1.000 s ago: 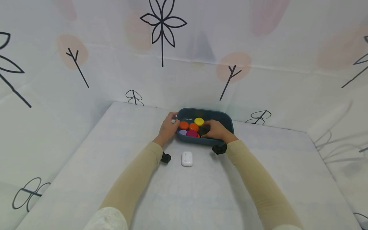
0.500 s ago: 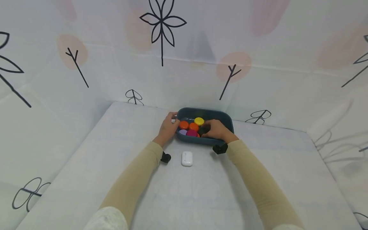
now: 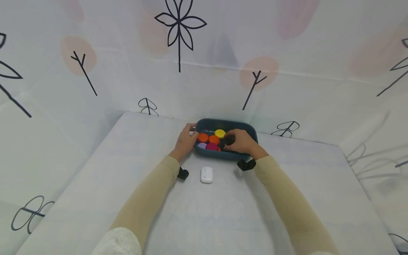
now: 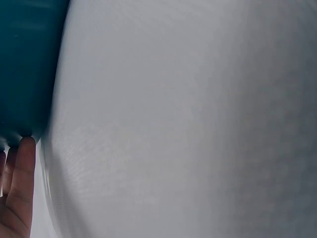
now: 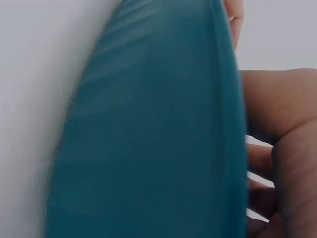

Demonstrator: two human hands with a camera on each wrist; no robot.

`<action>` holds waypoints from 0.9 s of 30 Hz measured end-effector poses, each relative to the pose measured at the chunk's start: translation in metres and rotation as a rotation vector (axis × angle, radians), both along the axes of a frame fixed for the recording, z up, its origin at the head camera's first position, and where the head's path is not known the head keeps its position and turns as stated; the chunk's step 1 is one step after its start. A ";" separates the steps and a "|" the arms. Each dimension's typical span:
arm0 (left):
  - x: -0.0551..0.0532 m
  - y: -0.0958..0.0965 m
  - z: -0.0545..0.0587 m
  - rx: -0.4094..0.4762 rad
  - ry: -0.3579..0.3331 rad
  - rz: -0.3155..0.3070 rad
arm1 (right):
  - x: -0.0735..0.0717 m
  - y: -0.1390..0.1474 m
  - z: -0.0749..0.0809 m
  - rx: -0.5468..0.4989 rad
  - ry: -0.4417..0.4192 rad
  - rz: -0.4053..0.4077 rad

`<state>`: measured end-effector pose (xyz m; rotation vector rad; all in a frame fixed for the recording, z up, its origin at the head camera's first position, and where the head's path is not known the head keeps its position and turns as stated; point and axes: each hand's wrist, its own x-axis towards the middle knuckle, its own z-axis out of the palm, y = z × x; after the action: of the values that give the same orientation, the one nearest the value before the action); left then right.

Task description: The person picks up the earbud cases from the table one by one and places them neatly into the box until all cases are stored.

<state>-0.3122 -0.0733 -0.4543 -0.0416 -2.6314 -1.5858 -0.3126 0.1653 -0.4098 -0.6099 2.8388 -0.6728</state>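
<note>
A dark teal rectangular container [image 3: 229, 156] stands at the far side of the table. At its left end my left hand [image 3: 183, 141] grips the wall, thumb at the rim and fingers [image 4: 24, 173] against the outside. Reaching over the near right rim, my right hand [image 3: 242, 142] pinches a black thing [image 3: 228, 140], partly hidden by the fingers; its kind is unclear. Smooth round discs lie inside: a yellow disc [image 3: 220, 133], orange discs [image 3: 203, 137], a lilac disc [image 3: 202, 145] and a magenta disc [image 3: 211, 146]. The right wrist view shows the container's outer wall [image 5: 148, 139] beside the fingers.
A small white rounded case [image 3: 206, 175] lies on the pale cloth-covered table [image 3: 216, 219] in front of the container. Patterned fabric [image 3: 216, 81] hangs close behind the container and along both sides. Black wrist mounts [image 3: 246, 165] stick out beneath the sleeves.
My right hand has risen slightly with the black thing, its wrist moving a little to the right. The left hand stays at the container's end. The head view has shifted slightly.
</note>
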 end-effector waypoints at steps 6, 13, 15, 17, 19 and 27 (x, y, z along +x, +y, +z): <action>0.001 0.000 0.000 0.017 -0.007 -0.009 | 0.010 0.004 0.008 -0.025 0.047 0.022; 0.001 0.000 0.000 0.036 -0.002 -0.015 | 0.025 0.007 0.014 -0.057 0.094 0.043; 0.001 0.000 -0.001 0.039 -0.004 -0.015 | 0.031 0.007 0.016 -0.069 0.106 0.047; 0.001 0.000 -0.001 0.039 -0.007 -0.013 | 0.037 0.008 0.019 -0.077 0.123 0.059; 0.000 0.000 -0.002 0.033 -0.011 -0.010 | 0.043 0.009 0.021 -0.086 0.141 0.072; 0.000 0.000 -0.001 0.025 -0.017 -0.002 | 0.064 0.007 0.029 -0.109 0.193 0.128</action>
<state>-0.3123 -0.0735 -0.4556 -0.0297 -2.6242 -1.6273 -0.2482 0.1723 -0.3808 -0.9133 2.9186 -0.7901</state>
